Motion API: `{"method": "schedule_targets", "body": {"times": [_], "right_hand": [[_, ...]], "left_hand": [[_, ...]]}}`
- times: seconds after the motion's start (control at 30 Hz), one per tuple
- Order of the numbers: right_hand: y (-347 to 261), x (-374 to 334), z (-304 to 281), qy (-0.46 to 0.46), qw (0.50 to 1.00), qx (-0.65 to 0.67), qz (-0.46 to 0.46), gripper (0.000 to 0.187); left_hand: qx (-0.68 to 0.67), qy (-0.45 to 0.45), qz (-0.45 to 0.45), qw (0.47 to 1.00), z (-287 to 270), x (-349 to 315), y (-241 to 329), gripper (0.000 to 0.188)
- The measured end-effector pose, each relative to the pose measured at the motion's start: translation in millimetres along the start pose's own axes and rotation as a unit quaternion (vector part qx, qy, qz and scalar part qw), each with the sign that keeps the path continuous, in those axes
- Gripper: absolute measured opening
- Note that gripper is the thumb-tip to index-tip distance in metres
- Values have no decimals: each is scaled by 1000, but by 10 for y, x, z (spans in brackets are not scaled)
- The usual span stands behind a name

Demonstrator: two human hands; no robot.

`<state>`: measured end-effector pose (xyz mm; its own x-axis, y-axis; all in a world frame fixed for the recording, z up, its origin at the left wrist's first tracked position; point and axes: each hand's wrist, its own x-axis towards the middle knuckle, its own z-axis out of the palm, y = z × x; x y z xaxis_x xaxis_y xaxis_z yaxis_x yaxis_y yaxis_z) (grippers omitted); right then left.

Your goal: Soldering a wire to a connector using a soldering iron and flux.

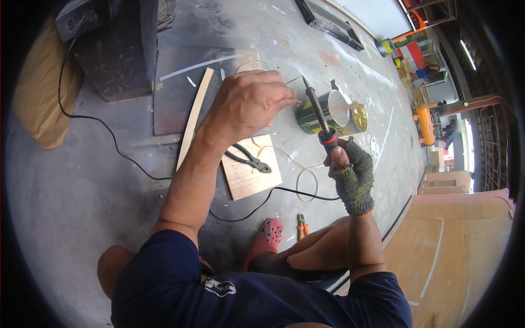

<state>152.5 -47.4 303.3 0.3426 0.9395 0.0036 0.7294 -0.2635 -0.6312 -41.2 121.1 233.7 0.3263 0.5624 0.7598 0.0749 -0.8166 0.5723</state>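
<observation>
Soldering iron (pixel 318 108) is gripped in the right hand (pixel 351 174), centre-right; the left hand (pixel 252 101), upper centre, pinches thin wire (pixel 293 80).

With the pliers (pixel 261 165) as centre, a gap at 1 to 2 o'clock separates the bare left hand (pixel 251 101) at 12 from the soldering iron (pixel 319 112) in the gloved right hand (pixel 353 172) at 3; a round tin (pixel 342 121) stands beyond. Thin wire (pixel 297 185) loops at 4 o'clock, and a black cable (pixel 273 189) curves low from 4 to 9. The left forearm (pixel 188 180) blocks 8 to 10. Open concrete floor (pixel 257 27) stretches past the left hand, at 12
</observation>
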Motion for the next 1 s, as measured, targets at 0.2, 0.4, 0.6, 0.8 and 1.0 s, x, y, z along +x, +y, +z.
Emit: {"method": "schedule_targets", "body": {"times": [0.2, 0.4, 0.6, 0.8, 1.0], "right_hand": [[-51, -7, 7, 24, 996, -71, -46, 42], [-94, 7, 50, 53, 991, -105, -67, 34], [-68, 15, 44, 51, 990, -112, -71, 35], [-101, 2, 48, 49, 992, -110, -49, 36], [-106, -2, 59, 46, 993, -97, -45, 37]], "left_hand": [[7, -5, -4, 1000, -8, -5, 2, 8], [50, -22, 6, 999, -16, -7, -9, 10], [67, -23, 17, 997, -7, -2, -13, 9], [66, -19, 9, 998, -25, -3, 8, 10], [69, -20, 21, 997, -19, -4, -8, 9]]}}
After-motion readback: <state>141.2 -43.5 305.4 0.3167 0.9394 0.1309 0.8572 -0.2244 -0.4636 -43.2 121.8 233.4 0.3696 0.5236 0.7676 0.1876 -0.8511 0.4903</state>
